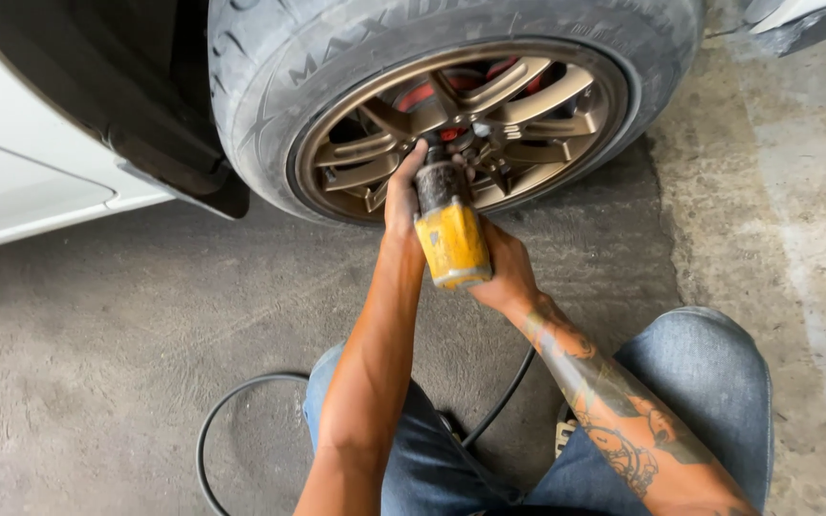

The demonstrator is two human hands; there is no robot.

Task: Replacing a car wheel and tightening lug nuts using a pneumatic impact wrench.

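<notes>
Gripping a yellow impact wrench [451, 239], both hands are closed on the tool and press its nose into the hub of a bronze spoked wheel [518, 105] at the far side of the scene. The left hand [402, 196] wraps the dark front barrel, probably to keep the socket square on a lug nut; the right hand [504, 272] clasps the rear by the handle, where the trigger would sit. A black air hose [241, 392] loops over the concrete floor [97, 334] near the person's knees. The worn tyre [260, 96] belongs to a white car [11, 182] on the left.
</notes>
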